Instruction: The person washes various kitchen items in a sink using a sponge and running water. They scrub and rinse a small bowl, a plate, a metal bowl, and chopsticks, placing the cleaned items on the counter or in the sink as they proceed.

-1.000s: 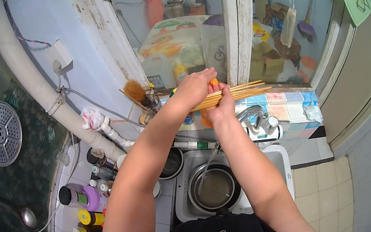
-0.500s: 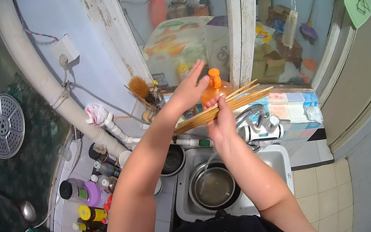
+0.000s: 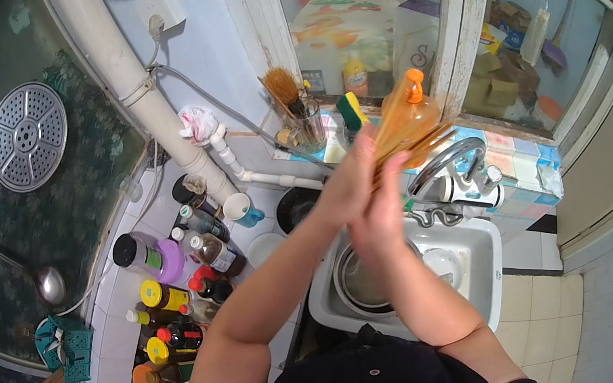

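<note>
1. Wide window frame (image 3: 458,25) across the far side, peeling white paint, cluttered room behind the glass too dim to sort out.
2. Thick white pipe (image 3: 132,83) slanting down the far-left wall; round perforated metal disc (image 3: 29,147) hung further left on the dark wall.
3. White sink (image 3: 467,266) near centre-right, with a steel bowl (image 3: 360,284) inside, mostly hidden under the forearms; curved chrome tap (image 3: 441,163) above its far edge.
4. Crowd of sauce and oil bottles (image 3: 176,288) on the left counter, caps red, yellow and purple; individual kinds hard to tell.
5. Left hand (image 3: 350,180) and right hand (image 3: 385,206) pressed flat together, palm against palm, raised over the sink's far edge.
6. Bundle of wooden chopsticks (image 3: 406,129) squeezed between those palms, long axis running from near-left to far-right, free ends pointing up toward the window sill on the right. Blurred, so count impossible to tell; lower ends hidden inside the hands.
7. Orange pump bottle (image 3: 410,91) on the sill just behind the chopsticks, body partly covered by them.
8. Glass jar with a brush (image 3: 289,100) on the sill, left of the hands; green-and-yellow sponge (image 3: 349,110) just right of it.
</note>
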Demonstrator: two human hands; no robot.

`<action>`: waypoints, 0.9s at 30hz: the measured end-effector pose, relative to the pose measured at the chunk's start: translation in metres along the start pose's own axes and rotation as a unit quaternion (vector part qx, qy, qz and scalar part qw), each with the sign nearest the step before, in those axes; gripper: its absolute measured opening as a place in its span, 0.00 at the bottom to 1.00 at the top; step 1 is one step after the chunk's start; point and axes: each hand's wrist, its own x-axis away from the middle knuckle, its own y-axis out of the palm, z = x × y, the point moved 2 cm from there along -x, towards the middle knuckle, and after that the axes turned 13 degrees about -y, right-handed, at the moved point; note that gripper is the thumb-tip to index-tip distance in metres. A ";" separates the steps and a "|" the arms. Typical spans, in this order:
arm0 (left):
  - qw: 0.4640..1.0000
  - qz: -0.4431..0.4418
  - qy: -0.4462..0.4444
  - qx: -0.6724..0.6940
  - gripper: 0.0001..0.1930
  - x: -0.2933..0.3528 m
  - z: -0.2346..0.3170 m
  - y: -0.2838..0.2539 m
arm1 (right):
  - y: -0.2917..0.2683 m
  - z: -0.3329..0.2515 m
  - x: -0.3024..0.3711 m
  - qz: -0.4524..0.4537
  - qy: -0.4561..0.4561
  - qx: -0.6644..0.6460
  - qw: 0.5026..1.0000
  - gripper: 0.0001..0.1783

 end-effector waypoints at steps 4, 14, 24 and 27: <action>0.936 0.150 0.127 -0.291 0.25 0.012 -0.014 0.035 | -0.016 -0.035 -0.003 0.005 0.035 -0.132 0.991 0.37; 0.899 0.005 0.156 -0.408 0.24 0.000 -0.057 0.152 | -0.141 -0.111 0.015 0.191 -0.016 -0.117 0.975 0.27; 0.954 -0.029 -0.018 -0.299 0.22 0.001 -0.145 0.145 | -0.275 -0.100 0.017 0.356 -0.067 -0.061 0.930 0.20; 0.987 0.019 -0.132 0.090 0.26 0.002 -0.198 0.136 | -0.243 -0.105 0.019 0.379 -0.082 -0.029 0.921 0.18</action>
